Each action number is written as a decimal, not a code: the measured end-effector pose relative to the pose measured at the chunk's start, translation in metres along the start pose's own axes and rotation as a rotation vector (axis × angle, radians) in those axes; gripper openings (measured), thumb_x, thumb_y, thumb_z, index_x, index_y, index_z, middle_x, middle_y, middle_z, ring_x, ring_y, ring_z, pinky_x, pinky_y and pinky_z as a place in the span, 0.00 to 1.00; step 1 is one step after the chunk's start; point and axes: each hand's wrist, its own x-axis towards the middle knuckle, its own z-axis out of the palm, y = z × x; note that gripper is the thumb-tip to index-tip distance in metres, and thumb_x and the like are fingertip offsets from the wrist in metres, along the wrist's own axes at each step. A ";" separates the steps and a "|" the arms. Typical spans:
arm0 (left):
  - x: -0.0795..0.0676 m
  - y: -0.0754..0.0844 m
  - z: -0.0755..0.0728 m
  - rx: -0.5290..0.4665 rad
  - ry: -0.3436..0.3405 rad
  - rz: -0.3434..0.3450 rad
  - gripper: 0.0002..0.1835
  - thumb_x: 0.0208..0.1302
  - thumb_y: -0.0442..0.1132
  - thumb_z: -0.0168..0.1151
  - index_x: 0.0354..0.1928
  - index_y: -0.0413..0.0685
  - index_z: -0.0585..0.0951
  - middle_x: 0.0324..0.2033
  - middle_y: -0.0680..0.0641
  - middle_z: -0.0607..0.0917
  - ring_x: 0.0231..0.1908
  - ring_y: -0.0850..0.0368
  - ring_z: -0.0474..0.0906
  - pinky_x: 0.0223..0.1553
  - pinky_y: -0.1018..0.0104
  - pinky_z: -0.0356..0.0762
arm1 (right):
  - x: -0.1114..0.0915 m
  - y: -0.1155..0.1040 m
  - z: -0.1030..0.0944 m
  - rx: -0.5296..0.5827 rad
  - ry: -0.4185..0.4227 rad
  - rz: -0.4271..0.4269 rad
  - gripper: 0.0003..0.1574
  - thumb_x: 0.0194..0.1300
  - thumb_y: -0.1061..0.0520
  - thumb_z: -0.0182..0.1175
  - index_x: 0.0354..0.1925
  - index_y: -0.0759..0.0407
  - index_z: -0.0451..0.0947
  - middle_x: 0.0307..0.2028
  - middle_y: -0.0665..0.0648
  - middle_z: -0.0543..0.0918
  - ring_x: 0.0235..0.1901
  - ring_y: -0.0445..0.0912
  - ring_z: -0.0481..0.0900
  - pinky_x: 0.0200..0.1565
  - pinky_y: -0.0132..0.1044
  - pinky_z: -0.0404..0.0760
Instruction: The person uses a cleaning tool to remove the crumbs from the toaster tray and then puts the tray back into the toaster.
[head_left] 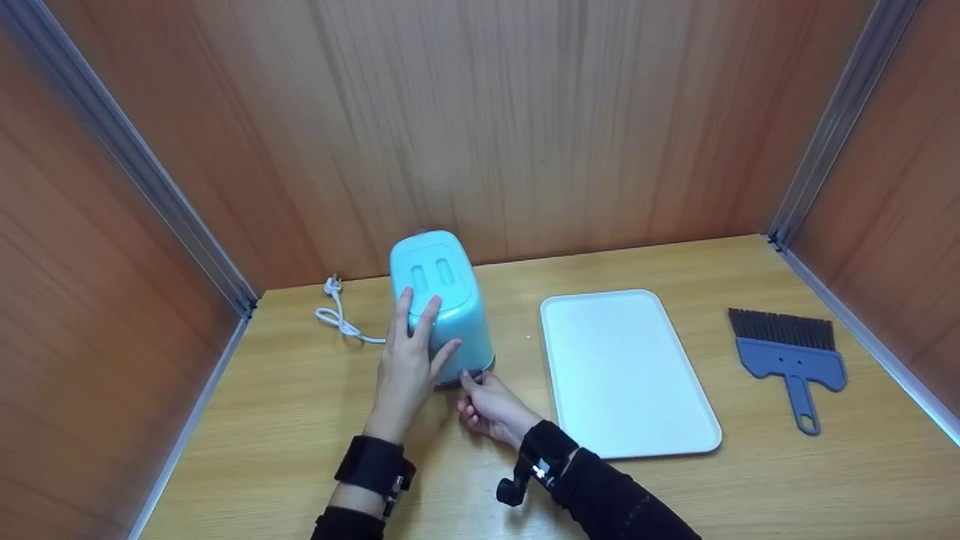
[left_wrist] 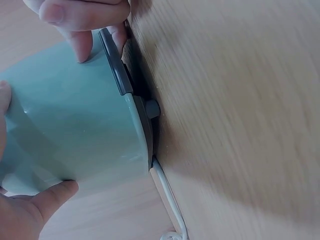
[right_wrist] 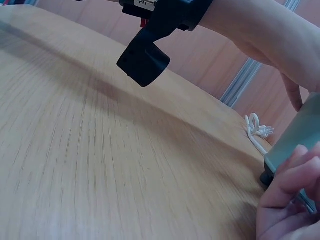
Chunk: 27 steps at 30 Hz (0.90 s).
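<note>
A light blue toaster (head_left: pixel 469 330) with a lid bearing two long recesses stands on the table close to the back wall. My left hand (head_left: pixel 409 360) rests on its top and near end, fingers spread and fairly straight. Low at the near end, my right hand (head_left: pixel 491 405) pinches the dark edge of the crumb tray (left_wrist: pixel 115 62) between thumb and fingers. The left wrist view shows this dark strip along the toaster's base, with a small round foot (left_wrist: pixel 152 108) beside it. The toaster's underside is mostly hidden.
A white cord with its plug (head_left: pixel 332 285) lies looped left of the toaster. To the right is a white rectangular tray (head_left: pixel 630 375), and farther right a blue brush (head_left: pixel 791 360) with dark bristles. Wood-grain panels stand at the back and both sides.
</note>
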 end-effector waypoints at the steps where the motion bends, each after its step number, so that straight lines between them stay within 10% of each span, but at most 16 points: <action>1: 0.000 0.000 0.000 -0.001 -0.003 -0.001 0.40 0.72 0.60 0.68 0.81 0.68 0.65 0.84 0.38 0.54 0.79 0.27 0.62 0.69 0.31 0.76 | 0.000 0.000 0.000 -0.002 0.001 0.000 0.24 0.88 0.49 0.46 0.70 0.60 0.56 0.22 0.48 0.74 0.18 0.33 0.68 0.19 0.20 0.68; 17: 0.001 0.002 -0.003 -0.003 -0.007 -0.002 0.38 0.73 0.60 0.67 0.81 0.66 0.66 0.84 0.39 0.54 0.79 0.28 0.62 0.69 0.31 0.76 | -0.003 -0.001 0.004 -0.038 0.042 -0.026 0.30 0.88 0.48 0.46 0.75 0.62 0.55 0.22 0.49 0.77 0.19 0.34 0.73 0.20 0.21 0.73; 27: -0.002 0.000 -0.001 -0.013 -0.004 0.004 0.38 0.74 0.60 0.66 0.81 0.66 0.65 0.84 0.38 0.53 0.80 0.27 0.61 0.70 0.31 0.75 | -0.004 -0.005 -0.002 -0.079 0.047 -0.048 0.18 0.87 0.53 0.49 0.60 0.67 0.67 0.21 0.51 0.81 0.18 0.36 0.78 0.23 0.23 0.80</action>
